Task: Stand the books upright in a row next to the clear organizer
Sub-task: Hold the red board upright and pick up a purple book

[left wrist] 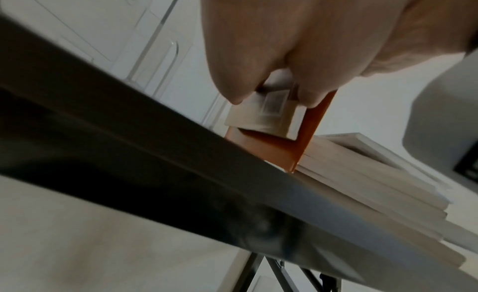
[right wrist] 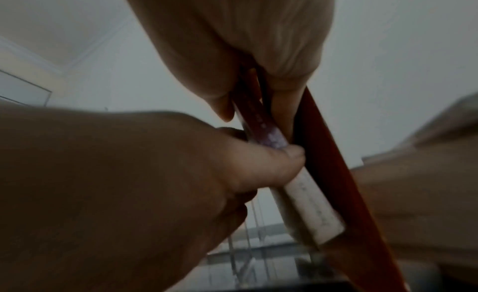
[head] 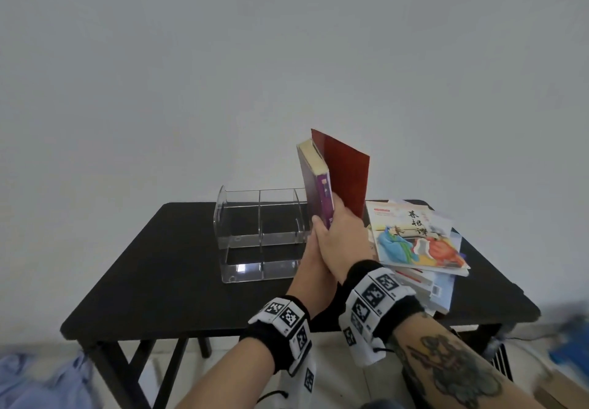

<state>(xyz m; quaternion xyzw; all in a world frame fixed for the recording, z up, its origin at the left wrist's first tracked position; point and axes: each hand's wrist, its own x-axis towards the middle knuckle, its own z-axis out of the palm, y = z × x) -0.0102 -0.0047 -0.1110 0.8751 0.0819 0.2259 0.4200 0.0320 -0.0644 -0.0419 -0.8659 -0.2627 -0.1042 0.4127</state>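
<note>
Purple on its spine, the thick book (head: 318, 185) stands upright just beside the right wall of the clear organizer (head: 255, 233), and I see my right hand (head: 342, 239) curled around its lower spine, thumb on one side and fingers on the other. Close behind it stands a thin red book (head: 347, 179), tall and flat, with a smooth stiff cover; from the right wrist view my fingers lie between the two books. My left hand (head: 310, 262) is lower, pinching the bottom part of the purple book, its thumb pressed on the spine near a pale label. So both grips are narrow and closed on this book. Its page edges look yellowish and matte. The organizer is transparent hard plastic with thin dividers and a curved left end, resting on the black matte table (head: 159, 265). To the right lies an uneven stack of flat books (head: 417, 249), the top one with a glossy illustrated cover
</note>
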